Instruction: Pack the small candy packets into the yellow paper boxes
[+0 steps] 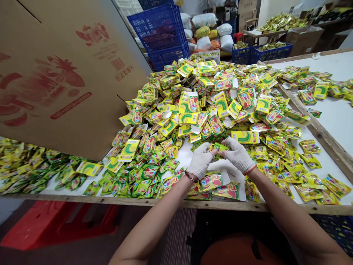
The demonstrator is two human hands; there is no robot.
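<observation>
My left hand (200,161) and my right hand (237,154) wear white knit gloves with bare fingertips. They meet over the table, fingers closed around small green-and-yellow packets (219,147) between them; how many each one pinches is unclear. Below my hands, flat printed boxes (212,181) lie at the table's front edge. Loose green packets (143,176) spread to the left of my left hand, and yellow packets (286,171) to the right of my right hand. Just beyond my fingers rises a heap of small yellow-and-green printed boxes (190,105), some with flaps open.
A big cardboard carton (91,92) stands at the left among more packets. Wooden strips (317,136) edge the white table. Blue crates (162,33) and stacked sacks (205,22) are behind it. Under the table is a red stool (35,224).
</observation>
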